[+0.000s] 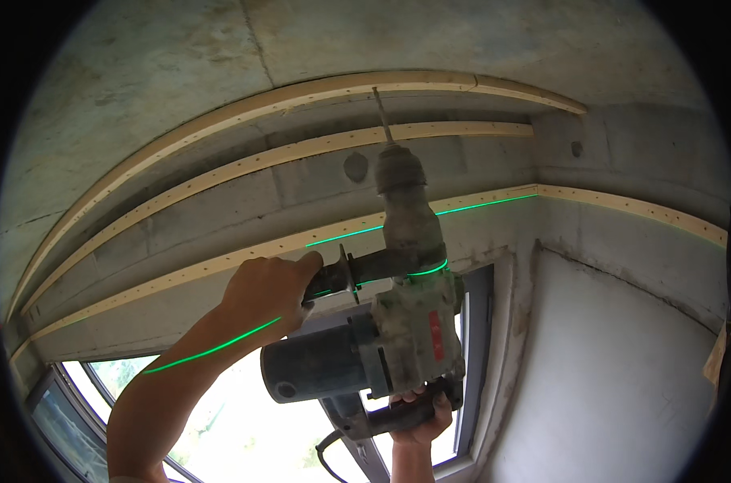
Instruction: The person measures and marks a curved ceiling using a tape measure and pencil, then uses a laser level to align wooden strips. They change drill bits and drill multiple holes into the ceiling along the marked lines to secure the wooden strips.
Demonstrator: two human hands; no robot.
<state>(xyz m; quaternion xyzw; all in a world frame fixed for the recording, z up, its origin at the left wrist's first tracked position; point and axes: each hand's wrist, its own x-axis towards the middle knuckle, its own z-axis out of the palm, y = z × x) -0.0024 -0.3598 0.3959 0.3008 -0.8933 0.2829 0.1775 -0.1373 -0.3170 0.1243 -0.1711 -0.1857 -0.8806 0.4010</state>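
A large, dusty rotary hammer drill [418,322] is held upright overhead in both hands, its long bit [382,115] pointing up. The bit's tip appears at the lower edge of the ceiling batten [301,96]; whether it touches the wood I cannot tell. My left hand [270,291] is closed round the black side handle, which sticks out to the left of the drill's neck. Lower down, my right hand [421,414] grips the rear handle, with its fingers partly hidden behind it. A black cord [323,459] hangs from the drill's base.
Two more wooden battens run along the wall: an upper one [301,150] and a lower one [220,258]. Another batten [639,208] continues on the right wall [607,354]. A green laser line crosses wall, drill and left forearm. Behind the drill is a bright window [244,410] with dark frames.
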